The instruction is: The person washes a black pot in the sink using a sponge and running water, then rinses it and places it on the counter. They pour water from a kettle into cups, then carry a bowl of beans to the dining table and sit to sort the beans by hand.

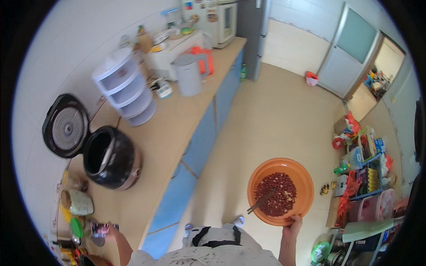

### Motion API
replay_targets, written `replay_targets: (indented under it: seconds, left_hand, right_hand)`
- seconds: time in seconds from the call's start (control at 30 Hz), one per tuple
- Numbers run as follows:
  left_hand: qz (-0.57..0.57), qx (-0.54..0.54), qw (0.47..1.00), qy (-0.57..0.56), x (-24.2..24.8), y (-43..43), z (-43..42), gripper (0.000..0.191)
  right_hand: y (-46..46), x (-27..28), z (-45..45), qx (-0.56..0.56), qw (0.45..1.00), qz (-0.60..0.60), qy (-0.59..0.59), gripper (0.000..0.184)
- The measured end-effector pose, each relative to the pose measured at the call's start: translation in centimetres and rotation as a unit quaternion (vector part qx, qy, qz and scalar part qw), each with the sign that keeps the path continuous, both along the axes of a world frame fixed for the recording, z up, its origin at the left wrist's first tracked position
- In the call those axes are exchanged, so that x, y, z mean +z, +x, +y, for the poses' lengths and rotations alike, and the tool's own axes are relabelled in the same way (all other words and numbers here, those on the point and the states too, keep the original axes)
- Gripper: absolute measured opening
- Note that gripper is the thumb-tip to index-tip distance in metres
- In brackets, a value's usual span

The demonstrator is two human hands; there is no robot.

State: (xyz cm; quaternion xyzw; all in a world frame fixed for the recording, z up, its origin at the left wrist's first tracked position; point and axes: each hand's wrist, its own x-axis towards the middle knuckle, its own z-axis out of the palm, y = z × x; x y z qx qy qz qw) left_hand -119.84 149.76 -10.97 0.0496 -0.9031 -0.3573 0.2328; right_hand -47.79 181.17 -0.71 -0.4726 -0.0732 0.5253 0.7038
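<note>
Out over the floor, my right hand [293,225] grips the near rim of an orange plastic basin [304,186]. Small dark red beans or peanuts [278,189], with a few pale ones among them, cover its bottom. A pair of dark chopsticks [261,201] rests in the basin, ends sticking out over the left rim. Over the counter at lower left, my left hand [112,231] holds a small flat object [99,229] with a dark, pink-patterned face; it looks like a phone, though blur hides the details. Glass jars stand just beyond that hand.
On the counter [169,139] are an open black rice cooker [114,159], a clear drawer tower [128,88], a grey kettle [188,74] and a lidded jar [78,202]. Crowded shelves [369,176] line the right wall. A pink bin [312,79] stands by the door [349,50].
</note>
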Motion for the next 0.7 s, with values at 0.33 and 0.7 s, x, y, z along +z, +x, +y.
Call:
replay_targets:
  seconds: [0.33,0.7]
  left_hand:
    - [-0.319,-0.091,0.943,-0.015,-7.3,33.3,30.7,0.029]
    - [-0.393,-0.184,0.901,0.003,-5.4,47.5,65.6,0.033]
  right_hand:
    - [13.0,-0.6,18.3,-0.068,0.997,-0.009,-0.032,0.031]
    - [31.6,7.4,43.2,-0.189,0.982,-0.002,-0.007,0.035]
